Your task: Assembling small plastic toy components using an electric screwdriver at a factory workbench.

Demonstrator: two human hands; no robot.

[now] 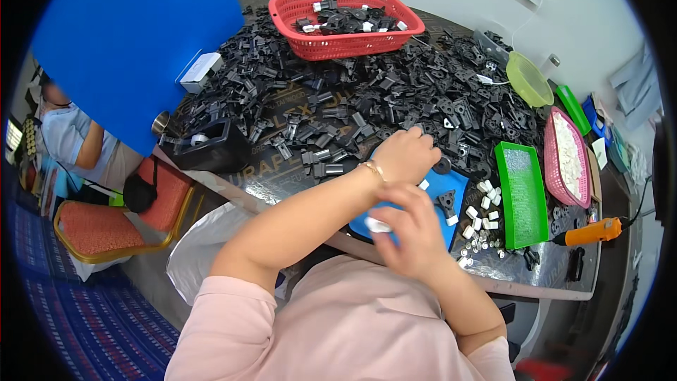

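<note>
My left hand (405, 159) reaches across to the front of a heap of black plastic parts (282, 63), its fingers curled down; what they hold, if anything, is hidden. A round black part (442, 166) lies beside its fingers. Nearer to me, my right hand (412, 236) pinches a small white plastic piece (379, 226) between thumb and fingers, above a blue mat (455, 183). On that mat rests a black part with a white end (447, 203). Several loose white blocks (486, 197) and small shiny round pieces (479, 245) lie right of the mat.
A red basket (352, 46) of black and white parts stands at the back. To the right are a green tray (538, 197), a pink basket (557, 141) of white pieces and an orange electric screwdriver (592, 231). At left stands a black tape dispenser (218, 148); another person (70, 134) sits beyond a blue panel (134, 35).
</note>
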